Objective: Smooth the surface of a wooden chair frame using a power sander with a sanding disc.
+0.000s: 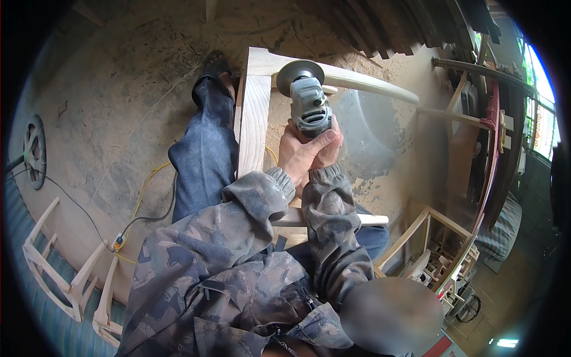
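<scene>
Both my hands are wrapped around the grey body of an angle grinder (pixel 311 107), which points away from me. My left hand (pixel 295 153) grips its left side, and my right hand (pixel 329 147) closes around the right side of its rear end. The grinder's round disc (pixel 301 77) overlaps the far rail (pixel 363 82) of a pale wooden chair frame; contact between them cannot be made out. A broad wooden leg (pixel 258 113) of that frame runs toward me, left of my hands. Near my forearms lies another wooden bar (pixel 373 220).
Yellow and black cords (pixel 144 184) cross the floor at left, joined at a plug. Wooden chair frames (pixel 71 291) lean at lower left, below a spoked wheel (pixel 37 152). A wooden box frame (pixel 410 238) with offcuts stands at right. Corrugated sheets (pixel 386 24) overhang the far side.
</scene>
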Demonstrator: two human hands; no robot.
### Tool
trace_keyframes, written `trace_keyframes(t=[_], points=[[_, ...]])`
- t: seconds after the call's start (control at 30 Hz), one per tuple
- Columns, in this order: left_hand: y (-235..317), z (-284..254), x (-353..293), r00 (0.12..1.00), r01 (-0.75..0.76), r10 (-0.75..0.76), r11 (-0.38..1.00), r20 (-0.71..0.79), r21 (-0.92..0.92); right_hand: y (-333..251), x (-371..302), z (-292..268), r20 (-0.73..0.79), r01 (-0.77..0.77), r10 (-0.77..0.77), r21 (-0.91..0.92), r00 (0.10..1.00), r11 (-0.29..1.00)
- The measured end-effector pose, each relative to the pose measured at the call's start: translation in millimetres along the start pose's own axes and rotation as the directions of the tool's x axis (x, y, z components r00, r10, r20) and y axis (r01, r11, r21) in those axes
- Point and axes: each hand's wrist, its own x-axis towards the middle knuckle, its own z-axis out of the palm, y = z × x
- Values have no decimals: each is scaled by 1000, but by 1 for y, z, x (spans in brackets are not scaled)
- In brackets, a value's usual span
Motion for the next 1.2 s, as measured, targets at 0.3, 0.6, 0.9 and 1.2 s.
trace_keyframes(t=[0.3,0.6,0.9,1.2], points=[[-14,-5,4,1000,14,-15,999,15,48,5,-8,2,-35,-109,112,87,993,990],[-3,-1,1,999,42,-43,998,-10,-47,9,1,2,61,-7,6,5,998,1000],[-3,-1,0,999,34,-34,999,-4,-39,8,-1,6,15,-1,1,6,1000,1000],[-1,1,3,989,144,-144,990,38,10,16,-4,3,-36,-49,53,98,998,994]])
